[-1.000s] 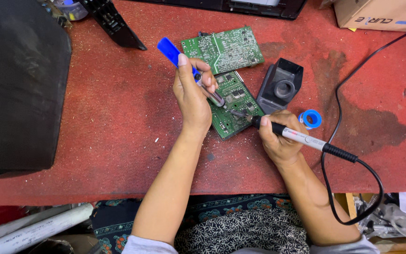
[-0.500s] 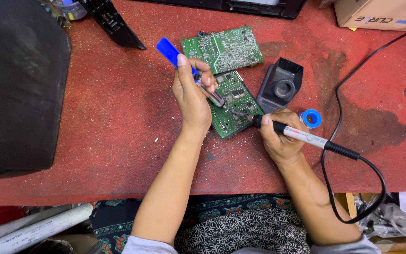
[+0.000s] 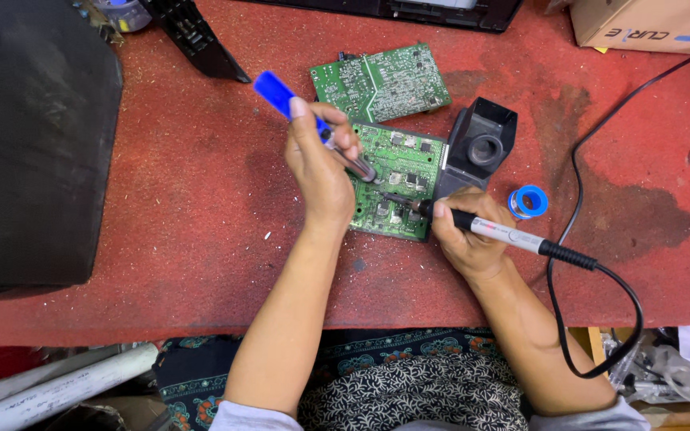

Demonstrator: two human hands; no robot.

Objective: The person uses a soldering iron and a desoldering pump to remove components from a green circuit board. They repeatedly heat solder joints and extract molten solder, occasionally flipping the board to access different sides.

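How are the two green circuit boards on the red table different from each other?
The near circuit board lies under both tools: the left hand holds a blue-handled tool to it, the right hand a soldering iron. The far circuit board lies untouched, tilted, higher on the red table. Both are green, rectangular, densely populated.

- You are looking down on a red worktop [image 3: 161, 239], its covering rough, speckled with pale crumbs and darkened by stains toward your right.
- A large black slab-like object [image 3: 29, 144] covers the worktop's left part.
- At the far edge you see a dark flat casing [image 3: 441, 12] and, in the right corner, a brown cardboard box [image 3: 648, 24].
- Below the near edge on your left lie pale tubes [image 3: 49, 387]; on your right sits crumpled clear plastic [image 3: 672, 379].
- The light is even and soft, with no hard shadows.
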